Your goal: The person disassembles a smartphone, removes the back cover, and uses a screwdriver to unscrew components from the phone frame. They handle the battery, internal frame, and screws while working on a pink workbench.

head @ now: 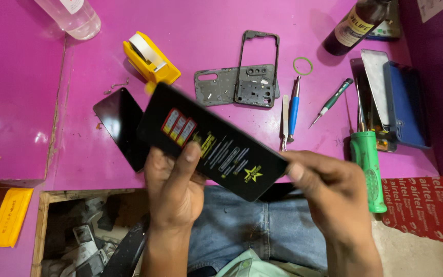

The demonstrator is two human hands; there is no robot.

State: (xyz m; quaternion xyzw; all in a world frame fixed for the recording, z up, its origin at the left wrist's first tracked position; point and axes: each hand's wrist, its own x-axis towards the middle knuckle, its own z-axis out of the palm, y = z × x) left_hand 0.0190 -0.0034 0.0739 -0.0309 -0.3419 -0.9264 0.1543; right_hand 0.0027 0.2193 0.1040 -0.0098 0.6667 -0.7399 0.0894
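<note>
Both of my hands hold a flat black rectangular panel [208, 141] with red, yellow and white print on its face, tilted above the near edge of the pink table [88, 154]. My left hand [173, 187] grips its lower left part, thumb on top. My right hand [329, 187] pinches its right corner. A second black glossy panel [119, 120] lies flat on the table just behind and left of the held one.
A yellow tape dispenser [149, 59], two grey phone frames [247, 79], tweezers [285, 120], a blue tool [294, 105], green screwdrivers [369, 164], a green rubber ring [303, 65], a dark bottle [352, 25], a clear bottle [73, 15] and a blue case [406, 102] lie around. An open drawer [83, 231] of parts sits below left.
</note>
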